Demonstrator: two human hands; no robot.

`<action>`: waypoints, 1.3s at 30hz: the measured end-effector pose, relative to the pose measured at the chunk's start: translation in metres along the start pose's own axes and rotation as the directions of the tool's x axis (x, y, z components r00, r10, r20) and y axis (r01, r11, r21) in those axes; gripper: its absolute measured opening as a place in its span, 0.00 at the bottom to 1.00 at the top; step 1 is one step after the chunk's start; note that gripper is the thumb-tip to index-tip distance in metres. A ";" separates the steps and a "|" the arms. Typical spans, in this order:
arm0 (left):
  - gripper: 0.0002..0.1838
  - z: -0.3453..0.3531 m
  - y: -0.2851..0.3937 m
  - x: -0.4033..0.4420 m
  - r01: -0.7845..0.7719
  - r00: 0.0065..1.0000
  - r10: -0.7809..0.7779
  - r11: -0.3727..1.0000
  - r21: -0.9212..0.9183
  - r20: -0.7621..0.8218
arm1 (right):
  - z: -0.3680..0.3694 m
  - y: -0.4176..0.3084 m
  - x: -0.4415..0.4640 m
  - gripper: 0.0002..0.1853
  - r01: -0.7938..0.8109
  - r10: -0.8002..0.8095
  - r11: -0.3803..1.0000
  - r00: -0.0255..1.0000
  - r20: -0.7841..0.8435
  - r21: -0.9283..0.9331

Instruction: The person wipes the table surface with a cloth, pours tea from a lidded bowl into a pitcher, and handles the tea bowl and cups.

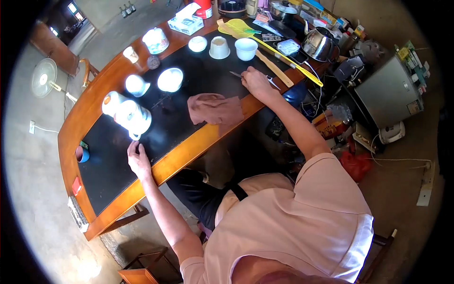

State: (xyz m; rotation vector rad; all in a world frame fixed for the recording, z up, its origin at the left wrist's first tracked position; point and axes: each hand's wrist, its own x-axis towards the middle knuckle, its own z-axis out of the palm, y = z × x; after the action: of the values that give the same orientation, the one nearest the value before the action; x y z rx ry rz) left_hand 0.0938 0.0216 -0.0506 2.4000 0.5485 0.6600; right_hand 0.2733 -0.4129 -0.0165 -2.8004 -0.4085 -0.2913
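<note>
My left hand point(138, 163) rests at the near edge of the dark table top, fingers stretched out and apart. Its fingertips are just below the handle of a shiny white lidded mug point(135, 117); I cannot tell whether they touch it. On the right, my right hand point(257, 83) is closed over what looks like a pair of scissors point(235, 74). A pointed metal end shows to its left and a pale part to its right; the middle is hidden under the fingers. Between the hands lies a crumpled brownish-pink cloth point(213, 108), partly over the wooden edge.
White bowls point(170, 79) and cups point(219, 48) stand across the table. A wooden spatula point(276, 71) and yellow fly swatter point(298, 63) lie beyond my right hand. A steel kettle point(318, 45) is at the far right. A blue cup point(82, 154) stands at the left end.
</note>
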 end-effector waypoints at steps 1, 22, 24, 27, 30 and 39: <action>0.13 0.000 0.000 0.000 0.002 1.000 -0.002 1.000 0.002 0.002 | -0.010 0.000 -0.001 0.09 -0.001 0.001 1.000 1.000 -0.011 0.012; 0.14 -0.002 0.007 -0.003 0.022 1.000 -0.023 0.998 0.062 0.017 | -0.051 0.095 -0.028 0.08 -0.029 0.040 0.997 0.984 -0.172 0.069; 0.14 0.000 0.002 -0.001 -0.006 1.000 0.005 0.999 0.046 0.019 | -0.051 0.071 -0.034 0.09 0.003 0.010 0.995 0.992 -0.129 0.095; 0.14 -0.001 0.004 -0.002 0.003 1.000 -0.004 0.999 0.052 0.014 | -0.038 0.069 -0.036 0.09 0.021 -0.020 1.000 0.989 -0.143 0.006; 0.14 -0.001 0.006 -0.002 0.038 0.999 -0.039 0.999 0.030 0.005 | -0.032 0.078 -0.035 0.09 0.034 -0.036 0.999 0.989 -0.143 -0.017; 0.14 -0.001 0.004 -0.001 0.030 0.999 -0.031 0.999 0.043 0.021 | -0.038 0.112 -0.046 0.07 0.115 -0.136 0.989 0.960 -0.243 -0.097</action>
State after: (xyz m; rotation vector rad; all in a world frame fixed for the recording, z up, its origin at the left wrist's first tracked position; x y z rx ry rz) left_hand 0.0931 0.0181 -0.0478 2.4306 0.5951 0.6143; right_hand 0.2582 -0.5385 -0.0212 -2.7717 -0.5254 -0.6947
